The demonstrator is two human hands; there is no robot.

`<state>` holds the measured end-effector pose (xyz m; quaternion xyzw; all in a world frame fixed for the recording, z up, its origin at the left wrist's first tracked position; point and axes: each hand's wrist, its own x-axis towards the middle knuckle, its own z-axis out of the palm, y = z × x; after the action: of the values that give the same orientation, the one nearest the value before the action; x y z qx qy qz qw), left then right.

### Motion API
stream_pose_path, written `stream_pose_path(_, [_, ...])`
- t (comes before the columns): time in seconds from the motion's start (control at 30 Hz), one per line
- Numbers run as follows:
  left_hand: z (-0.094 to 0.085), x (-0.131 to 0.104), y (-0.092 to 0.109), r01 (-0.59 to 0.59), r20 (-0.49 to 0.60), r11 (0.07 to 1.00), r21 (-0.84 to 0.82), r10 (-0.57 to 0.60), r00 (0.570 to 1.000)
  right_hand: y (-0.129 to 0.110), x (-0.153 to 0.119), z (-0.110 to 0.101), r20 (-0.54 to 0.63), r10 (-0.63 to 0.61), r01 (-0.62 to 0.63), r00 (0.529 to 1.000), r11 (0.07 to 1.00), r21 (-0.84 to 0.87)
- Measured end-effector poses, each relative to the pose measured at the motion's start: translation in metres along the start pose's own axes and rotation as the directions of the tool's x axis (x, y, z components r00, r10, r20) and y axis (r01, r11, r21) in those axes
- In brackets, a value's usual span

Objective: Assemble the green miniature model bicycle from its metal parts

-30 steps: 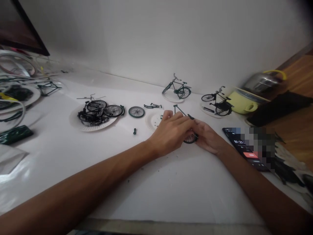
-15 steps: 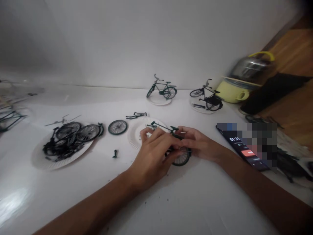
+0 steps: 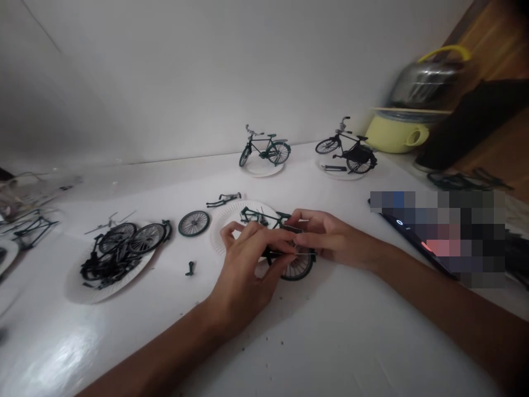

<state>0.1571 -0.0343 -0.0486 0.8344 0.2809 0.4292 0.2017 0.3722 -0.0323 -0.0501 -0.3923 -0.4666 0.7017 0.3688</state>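
Between my hands is a partly assembled green model bicycle, its frame pointing to the left and its spoked rear wheel toward me. My left hand is closed on the bicycle around the rear wheel, thumb and fingertips pinched by a thin light rod that crosses the wheel. From the far side, my right hand grips the bicycle's rear end near the saddle. Fingers cover much of the rear frame. Under the frame's front lies a white paper plate. A loose wheel and handlebars lie to its left.
A paper plate on the left carries a heap of black bicycle parts. A small dark part lies nearby. Two model bicycles stand at the back. A phone and yellow pot are at right.
The camera view has tilted and shifted, moving the surroundings in the picture. Both hands stay on the bicycle, with the left fingertips now pinched by the thin rod over the wheel.
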Motion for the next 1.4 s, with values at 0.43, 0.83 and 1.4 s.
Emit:
stream_pose_path(0.43, [0.005,0.002,-0.002,-0.082,0.021,0.985,0.149,0.080,0.997,0.000,0.003,0.008,-0.061,-0.049,0.044,0.997,0.996,-0.073])
stream_pose_path(0.83, [-0.005,0.009,-0.007,-0.090,0.043,0.994,0.069,0.088,0.995,-0.003,0.000,0.011,-0.067,-0.046,0.049,0.997,0.998,0.038])
stream_pose_path(1.4, [-0.009,0.002,-0.006,-0.031,0.033,0.991,0.131,0.027,0.999,0.000,0.008,-0.002,0.057,-0.042,0.033,0.997,0.987,0.157])
